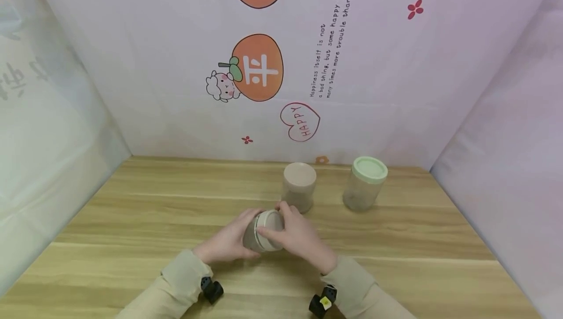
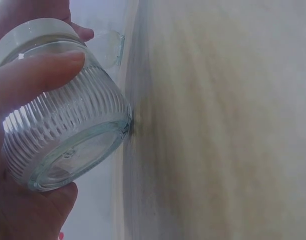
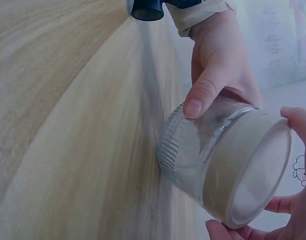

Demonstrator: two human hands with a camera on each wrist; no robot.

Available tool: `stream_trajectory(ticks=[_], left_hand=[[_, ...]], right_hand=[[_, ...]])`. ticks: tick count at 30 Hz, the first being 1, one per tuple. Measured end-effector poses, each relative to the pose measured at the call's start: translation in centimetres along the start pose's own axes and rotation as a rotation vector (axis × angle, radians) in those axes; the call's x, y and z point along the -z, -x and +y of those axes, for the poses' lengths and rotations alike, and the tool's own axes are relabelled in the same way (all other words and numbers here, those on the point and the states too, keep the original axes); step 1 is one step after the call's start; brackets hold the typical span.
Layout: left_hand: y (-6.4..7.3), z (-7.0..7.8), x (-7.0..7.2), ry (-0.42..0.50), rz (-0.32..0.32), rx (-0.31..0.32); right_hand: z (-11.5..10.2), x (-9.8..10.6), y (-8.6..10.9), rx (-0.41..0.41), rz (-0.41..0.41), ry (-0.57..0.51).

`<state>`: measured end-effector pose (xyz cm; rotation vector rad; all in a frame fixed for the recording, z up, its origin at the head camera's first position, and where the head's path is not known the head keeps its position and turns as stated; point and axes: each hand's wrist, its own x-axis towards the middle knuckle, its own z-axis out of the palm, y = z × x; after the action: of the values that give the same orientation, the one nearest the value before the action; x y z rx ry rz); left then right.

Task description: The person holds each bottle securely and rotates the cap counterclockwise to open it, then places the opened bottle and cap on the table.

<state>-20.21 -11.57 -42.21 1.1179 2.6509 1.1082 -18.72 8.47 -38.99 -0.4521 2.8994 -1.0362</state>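
Observation:
A ribbed clear glass jar (image 2: 75, 107) with an off-white lid (image 3: 262, 175) is tilted over the tabletop, its lower edge close to the wood. Around the glass body curl the fingers and thumb of my left hand (image 1: 226, 241). My right hand (image 1: 303, 238) grips the lid, thumb and fingers spread at its rim. The lid (image 1: 274, 228) sits on the jar's mouth. In the right wrist view, the left hand (image 3: 225, 67) has its thumb along the glass. The left hand's palm is mostly hidden behind the jar in the head view.
Just beyond the right hand stands a jar with a beige-pink lid (image 1: 300, 175). Farther right is a jar with a light green lid (image 1: 369, 170). The wooden table (image 1: 176, 187) meets a printed white backdrop (image 1: 374, 114) behind, with white sheets at both sides.

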Motion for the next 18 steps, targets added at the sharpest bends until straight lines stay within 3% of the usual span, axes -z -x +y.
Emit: stream_trajectory(ticks=[7, 18], left_hand=[[-0.2, 0.0, 0.0, -0.007, 0.003, -0.008], [-0.2, 0.4, 0.0, 0.025, -0.006, 0.024]], right_hand=[[0.1, 0.4, 0.1, 0.05, -0.006, -0.018], [0.6, 1.2, 0.4, 0.244, -0.016, -0.05]])
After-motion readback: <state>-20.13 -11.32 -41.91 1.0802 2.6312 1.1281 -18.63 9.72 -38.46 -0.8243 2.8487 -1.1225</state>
